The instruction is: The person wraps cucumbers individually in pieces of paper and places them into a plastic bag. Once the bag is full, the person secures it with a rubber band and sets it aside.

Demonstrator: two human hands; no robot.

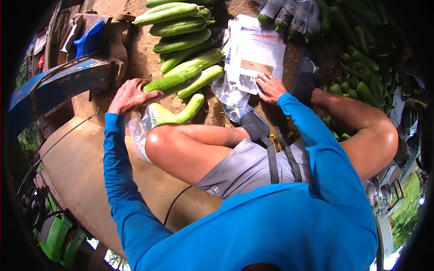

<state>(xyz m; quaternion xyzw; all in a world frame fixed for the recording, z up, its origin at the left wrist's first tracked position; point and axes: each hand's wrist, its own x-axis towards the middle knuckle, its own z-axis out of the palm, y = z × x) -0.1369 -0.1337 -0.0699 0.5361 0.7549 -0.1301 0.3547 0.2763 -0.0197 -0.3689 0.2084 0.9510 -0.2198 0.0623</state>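
Note:
My left hand (135, 95) is closed round the near end of a green cucumber (174, 81), thumb on one side and fingers on the other. Stacked cucumbers (181, 27) lie in a column beyond it, and a curved pale one (186, 113) rests below it, beside a clear plastic bag (140, 128). My right hand (270, 88) touches the lower edge of a stack of printed papers (253, 49); its fingers are bent over the sheet, and whether they pinch it I cannot tell.
Wrapped bundles (289, 16) lie at the top. A large heap of green vegetables (361, 67) fills the right. At left stand a blue painted beam (63, 81) and a bright blue object (89, 39). My bent legs flank the papers.

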